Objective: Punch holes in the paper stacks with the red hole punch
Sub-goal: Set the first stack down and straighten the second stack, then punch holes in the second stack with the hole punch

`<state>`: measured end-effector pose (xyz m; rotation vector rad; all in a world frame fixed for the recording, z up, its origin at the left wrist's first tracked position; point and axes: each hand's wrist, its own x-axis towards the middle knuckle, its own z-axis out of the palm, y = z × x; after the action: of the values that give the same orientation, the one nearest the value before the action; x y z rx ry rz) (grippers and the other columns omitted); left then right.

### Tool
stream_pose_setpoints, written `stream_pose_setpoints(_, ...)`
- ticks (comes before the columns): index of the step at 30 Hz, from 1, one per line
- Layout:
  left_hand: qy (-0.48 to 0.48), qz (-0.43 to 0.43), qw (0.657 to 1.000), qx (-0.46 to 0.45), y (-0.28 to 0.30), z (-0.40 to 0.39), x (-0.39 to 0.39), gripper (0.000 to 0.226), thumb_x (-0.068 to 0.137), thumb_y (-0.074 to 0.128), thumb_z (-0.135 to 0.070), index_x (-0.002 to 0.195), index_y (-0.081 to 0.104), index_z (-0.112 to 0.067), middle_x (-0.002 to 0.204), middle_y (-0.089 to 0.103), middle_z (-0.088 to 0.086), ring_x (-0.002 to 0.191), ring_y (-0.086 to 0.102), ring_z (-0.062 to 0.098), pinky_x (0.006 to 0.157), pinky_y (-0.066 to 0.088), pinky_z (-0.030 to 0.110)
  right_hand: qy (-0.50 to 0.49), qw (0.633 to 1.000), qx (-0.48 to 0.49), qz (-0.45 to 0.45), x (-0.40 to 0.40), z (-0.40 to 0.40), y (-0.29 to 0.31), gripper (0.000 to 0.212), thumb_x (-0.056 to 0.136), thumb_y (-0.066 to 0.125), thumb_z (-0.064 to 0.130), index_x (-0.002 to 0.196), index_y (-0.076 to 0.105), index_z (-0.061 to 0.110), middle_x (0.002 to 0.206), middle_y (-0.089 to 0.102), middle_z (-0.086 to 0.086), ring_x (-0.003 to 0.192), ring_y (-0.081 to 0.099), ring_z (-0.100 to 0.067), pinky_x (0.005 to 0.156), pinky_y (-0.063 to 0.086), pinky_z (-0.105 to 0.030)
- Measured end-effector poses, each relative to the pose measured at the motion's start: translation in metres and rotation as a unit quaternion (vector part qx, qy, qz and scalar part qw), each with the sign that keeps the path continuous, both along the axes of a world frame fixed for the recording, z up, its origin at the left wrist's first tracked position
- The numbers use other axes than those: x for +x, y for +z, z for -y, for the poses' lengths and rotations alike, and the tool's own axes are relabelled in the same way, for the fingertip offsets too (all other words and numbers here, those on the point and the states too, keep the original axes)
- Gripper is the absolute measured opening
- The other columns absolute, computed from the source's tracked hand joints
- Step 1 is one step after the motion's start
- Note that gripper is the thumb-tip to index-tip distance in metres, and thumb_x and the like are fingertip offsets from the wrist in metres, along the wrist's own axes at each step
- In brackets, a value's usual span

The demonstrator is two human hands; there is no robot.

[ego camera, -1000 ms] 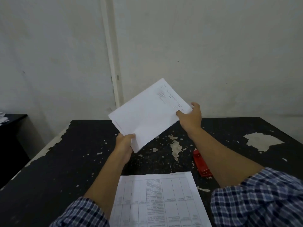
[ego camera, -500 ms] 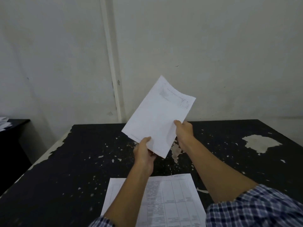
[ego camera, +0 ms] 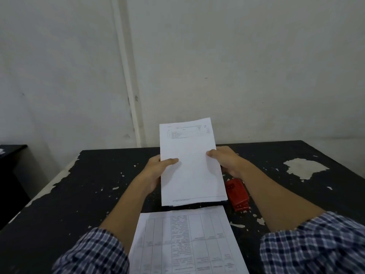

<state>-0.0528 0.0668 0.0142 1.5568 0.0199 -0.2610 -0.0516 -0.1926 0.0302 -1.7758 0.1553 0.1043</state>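
Observation:
I hold a thin stack of white paper (ego camera: 190, 165) upright in portrait, its lower edge down near the black table (ego camera: 79, 194). My left hand (ego camera: 158, 171) grips its left edge and my right hand (ego camera: 225, 161) grips its right edge, thumbs on the front sheet. The red hole punch (ego camera: 237, 194) lies on the table just right of the stack, under my right forearm, partly hidden. A second stack of printed sheets (ego camera: 187, 242) with a table on it lies flat at the near edge between my arms.
The black tabletop has chipped paint and a large pale patch (ego camera: 304, 168) at the right. A white wall with a vertical pipe (ego camera: 128, 76) rises behind it. A dark side table (ego camera: 9, 153) stands at the far left.
The held stack turned from a tilted diagonal to straight portrait and came down toward the table. My hands shifted to its two side edges. The red punch is in sight again.

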Motion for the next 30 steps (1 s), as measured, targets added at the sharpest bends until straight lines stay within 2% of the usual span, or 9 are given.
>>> stream_pose_setpoints(5,0.032,-0.01,0.999,-0.011,-0.013,0.016,-0.002,0.037,0.083,0.086,-0.013,0.117,0.072,-0.016,0.111,0.078,0.005,0.099,0.075,0.028,0.082,0.061,0.042,0.002,1.0,-0.027,-0.01,0.0,0.004,-0.007,0.028,0.103,0.06,0.025,0.124,0.072,0.01,0.122,0.075,-0.002,0.109,0.07,-0.023,0.095,0.054,-0.042)
stream_pose_setpoints(9,0.049,-0.002,0.999,-0.014,-0.025,0.026,-0.008,0.037,0.084,0.083,-0.009,0.118,0.07,-0.015,0.112,0.076,0.004,0.101,0.072,0.027,0.082,0.06,0.04,-0.027,0.998,-0.056,0.008,-0.006,0.013,-0.012,0.024,0.1,0.067,0.029,0.108,0.077,0.008,0.109,0.078,-0.002,0.099,0.073,-0.021,0.075,0.053,-0.031)
stream_pose_setpoints(11,0.051,-0.004,0.999,-0.009,-0.031,0.029,-0.01,0.036,0.086,0.082,-0.008,0.118,0.069,-0.016,0.112,0.074,0.002,0.101,0.07,0.025,0.078,0.058,0.036,-0.097,0.987,-0.124,0.036,-0.006,0.02,-0.018,0.028,0.099,0.068,0.035,0.099,0.077,0.009,0.1,0.076,-0.005,0.094,0.072,-0.025,0.07,0.05,-0.03)
stream_pose_setpoints(14,0.044,-0.012,0.999,0.015,-0.037,0.033,-0.014,0.041,0.085,0.082,-0.008,0.123,0.068,-0.014,0.116,0.073,0.003,0.103,0.069,0.026,0.081,0.058,0.037,-0.213,0.928,-0.305,0.017,-0.011,0.041,-0.024,0.023,0.1,0.063,0.037,0.093,0.07,0.017,0.087,0.071,-0.002,0.078,0.067,-0.019,0.073,0.052,-0.035)
stream_pose_setpoints(17,0.031,-0.028,0.998,0.043,-0.042,0.036,-0.017,0.03,0.087,0.08,-0.006,0.113,0.067,-0.016,0.113,0.073,0.004,0.097,0.069,0.023,0.072,0.055,0.032,-0.177,0.904,-0.378,-0.094,-0.022,0.058,-0.028,0.028,0.096,0.065,0.039,0.091,0.064,0.012,0.085,0.068,-0.006,0.075,0.066,-0.02,0.078,0.058,-0.037)
stream_pose_setpoints(20,0.014,-0.04,0.997,0.07,-0.043,0.037,-0.02,0.032,0.086,0.08,-0.005,0.113,0.066,-0.014,0.11,0.072,0.005,0.095,0.069,0.024,0.069,0.055,0.033,-0.112,0.921,-0.33,-0.171,-0.033,0.06,-0.031,0.036,0.094,0.067,0.045,0.1,0.066,0.01,0.096,0.072,-0.012,0.085,0.07,-0.026,0.075,0.058,-0.039)
stream_pose_setpoints(23,0.01,-0.051,0.995,0.091,-0.046,0.036,-0.022,0.03,0.087,0.079,-0.004,0.112,0.064,-0.014,0.104,0.07,0.003,0.091,0.067,0.023,0.066,0.053,0.032,-0.099,0.945,-0.253,-0.184,-0.04,0.057,-0.035,0.04,0.095,0.066,0.054,0.097,0.061,0.014,0.102,0.069,-0.011,0.093,0.067,-0.028,0.075,0.054,-0.042)
stream_pose_setpoints(27,-0.001,-0.062,0.991,0.116,-0.05,0.033,-0.023,0.038,0.086,0.081,-0.01,0.121,0.066,-0.012,0.117,0.071,0.009,0.102,0.068,0.03,0.087,0.058,0.044,-0.055,0.953,-0.248,-0.163,-0.038,0.055,-0.042,0.038,0.094,0.073,0.044,0.106,0.064,0.009,0.107,0.07,-0.014,0.097,0.069,-0.029,0.073,0.057,-0.037)
stream_pose_setpoints(30,-0.006,-0.064,0.991,0.114,-0.052,0.033,-0.024,0.04,0.085,0.082,-0.011,0.121,0.065,-0.011,0.117,0.071,0.009,0.102,0.068,0.03,0.089,0.058,0.044,-0.052,0.964,-0.24,-0.106,-0.035,0.052,-0.047,0.041,0.098,0.07,0.037,0.113,0.073,-0.002,0.107,0.074,-0.02,0.1,0.072,-0.033,0.083,0.059,-0.041)
